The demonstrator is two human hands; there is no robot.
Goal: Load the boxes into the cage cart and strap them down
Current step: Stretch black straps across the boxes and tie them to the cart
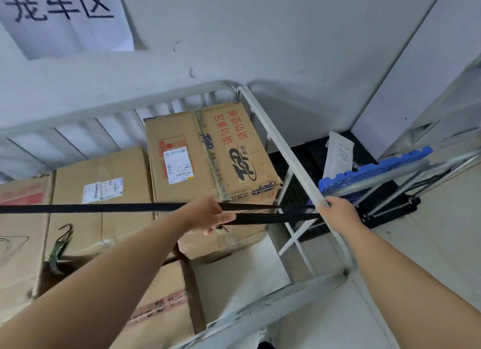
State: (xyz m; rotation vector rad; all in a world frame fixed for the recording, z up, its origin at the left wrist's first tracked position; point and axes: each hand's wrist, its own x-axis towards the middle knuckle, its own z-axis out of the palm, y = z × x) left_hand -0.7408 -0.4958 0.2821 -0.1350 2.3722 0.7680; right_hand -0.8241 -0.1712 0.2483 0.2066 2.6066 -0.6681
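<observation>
Now our left hand squeezes the black strap. Our right hand grips the cart rail, a little apart from it. The strap runs left from our left hand, across the boxes in the cart. Past our right hand leans a blue pallet. Farthest off, a sign hangs on the wall.

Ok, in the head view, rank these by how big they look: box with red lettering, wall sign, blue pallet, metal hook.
Largest first:
Box with red lettering
wall sign, though the frame cuts it off
blue pallet, partly hidden
metal hook
</observation>
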